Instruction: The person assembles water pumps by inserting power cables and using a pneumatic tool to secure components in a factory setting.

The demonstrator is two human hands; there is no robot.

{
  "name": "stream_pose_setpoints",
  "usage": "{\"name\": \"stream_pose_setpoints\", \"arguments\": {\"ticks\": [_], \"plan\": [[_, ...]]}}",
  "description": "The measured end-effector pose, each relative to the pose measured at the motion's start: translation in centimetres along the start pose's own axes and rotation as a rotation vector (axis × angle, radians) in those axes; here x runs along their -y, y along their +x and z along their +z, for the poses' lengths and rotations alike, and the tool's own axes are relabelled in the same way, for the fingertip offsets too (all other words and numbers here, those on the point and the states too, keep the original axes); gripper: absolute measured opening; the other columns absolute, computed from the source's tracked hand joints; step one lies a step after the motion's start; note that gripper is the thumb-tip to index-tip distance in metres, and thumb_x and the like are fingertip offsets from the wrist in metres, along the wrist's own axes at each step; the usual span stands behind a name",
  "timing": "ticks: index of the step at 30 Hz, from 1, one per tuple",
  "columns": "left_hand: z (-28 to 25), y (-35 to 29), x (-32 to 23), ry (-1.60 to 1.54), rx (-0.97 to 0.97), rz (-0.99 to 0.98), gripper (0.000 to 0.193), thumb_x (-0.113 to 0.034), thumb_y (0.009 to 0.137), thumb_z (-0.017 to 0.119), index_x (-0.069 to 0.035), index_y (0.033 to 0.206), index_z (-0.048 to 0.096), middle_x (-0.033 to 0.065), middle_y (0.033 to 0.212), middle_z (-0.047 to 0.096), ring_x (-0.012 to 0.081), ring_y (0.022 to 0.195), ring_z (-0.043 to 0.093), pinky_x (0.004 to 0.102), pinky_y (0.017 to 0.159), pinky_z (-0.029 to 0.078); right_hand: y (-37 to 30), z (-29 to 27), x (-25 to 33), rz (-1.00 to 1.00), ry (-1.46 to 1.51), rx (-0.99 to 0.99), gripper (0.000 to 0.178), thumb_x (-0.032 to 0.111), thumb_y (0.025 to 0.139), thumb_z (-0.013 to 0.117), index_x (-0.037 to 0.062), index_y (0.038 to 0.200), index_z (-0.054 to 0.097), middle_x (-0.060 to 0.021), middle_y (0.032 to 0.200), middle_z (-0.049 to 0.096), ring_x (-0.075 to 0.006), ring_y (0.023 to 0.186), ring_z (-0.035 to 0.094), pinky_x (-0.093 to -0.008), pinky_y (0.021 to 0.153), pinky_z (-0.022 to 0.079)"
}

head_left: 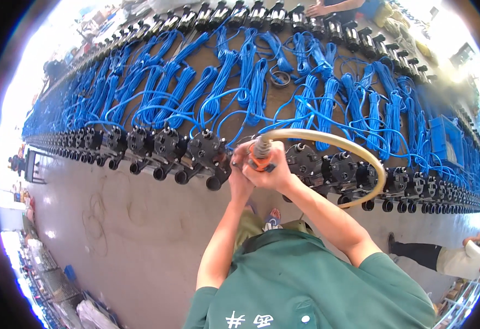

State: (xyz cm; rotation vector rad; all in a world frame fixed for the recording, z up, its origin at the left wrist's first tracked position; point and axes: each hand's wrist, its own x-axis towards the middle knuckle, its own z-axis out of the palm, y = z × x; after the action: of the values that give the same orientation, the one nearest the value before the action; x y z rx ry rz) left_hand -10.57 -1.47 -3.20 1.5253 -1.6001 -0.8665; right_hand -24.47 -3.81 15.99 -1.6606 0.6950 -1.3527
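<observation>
My right hand (273, 174) is closed around an orange air screwdriver (261, 160). A pale yellow air hose (360, 156) runs from its top end, arcs to the right and bends back toward me. Close against it, my left hand (240, 171) has its fingers bent together; what they hold, if anything, is hidden. Both hands are at the near edge of the table, in the row of black pump units. One black pump (206, 151) stands just left of my left hand, another black pump (304, 160) just right of my right hand. The screwdriver's lower tip is hidden.
Bundled blue cables (218, 82) cover much of the long brown table (283, 101). Another row of black pumps (256, 13) lines the far edge, where another person's hand (317, 10) reaches in. A blue crate (446, 140) sits at right. Someone (459, 260) stands behind me on the right.
</observation>
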Motion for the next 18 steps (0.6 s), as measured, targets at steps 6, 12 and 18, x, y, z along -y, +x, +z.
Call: {"name": "stream_pose_setpoints", "arguments": {"ticks": [6, 12, 18], "plan": [[0.0, -3.8, -5.1, 0.014, -0.257, -0.041, 0.074, -0.017, 0.077, 0.082, 0.006, 0.133, 0.039, 0.0244, 0.131, 0.046, 0.0334, 0.110, 0.056, 0.0415, 0.090, 0.048, 2.0, -3.7, 2.6, -0.002, 0.176, -0.301, 0.027, -0.003, 0.075, 0.061, -0.0023, 0.102, 0.066, -0.0108, 0.094, 0.072, -0.0156, 0.083, 0.070, -0.0297, 0.073, 0.056], [2.9, -6.2, -4.2, -0.127, 0.014, -0.047, 0.033, -0.004, 0.083, 0.072, 0.002, 0.113, 0.061, 0.0083, 0.083, 0.066, 0.0146, 0.071, 0.061, 0.0295, 0.066, 0.052, 4.4, -4.7, -1.3, -0.045, 0.013, -0.243, 0.027, -0.006, 0.075, 0.061, -0.0014, 0.101, 0.057, -0.0121, 0.093, 0.070, -0.0163, 0.081, 0.070, -0.0288, 0.067, 0.056], [5.8, -4.9, -2.2, -0.019, 0.048, 0.020, 0.037, -0.005, 0.078, 0.072, 0.002, 0.114, 0.065, 0.0118, 0.085, 0.068, 0.0205, 0.073, 0.066, 0.0327, 0.070, 0.054, 4.1, -4.1, -2.6, -0.026, -0.083, -0.207, 0.021, -0.004, 0.074, 0.063, -0.0042, 0.096, 0.061, -0.0101, 0.089, 0.070, -0.0151, 0.083, 0.070, -0.0284, 0.068, 0.056]]}}
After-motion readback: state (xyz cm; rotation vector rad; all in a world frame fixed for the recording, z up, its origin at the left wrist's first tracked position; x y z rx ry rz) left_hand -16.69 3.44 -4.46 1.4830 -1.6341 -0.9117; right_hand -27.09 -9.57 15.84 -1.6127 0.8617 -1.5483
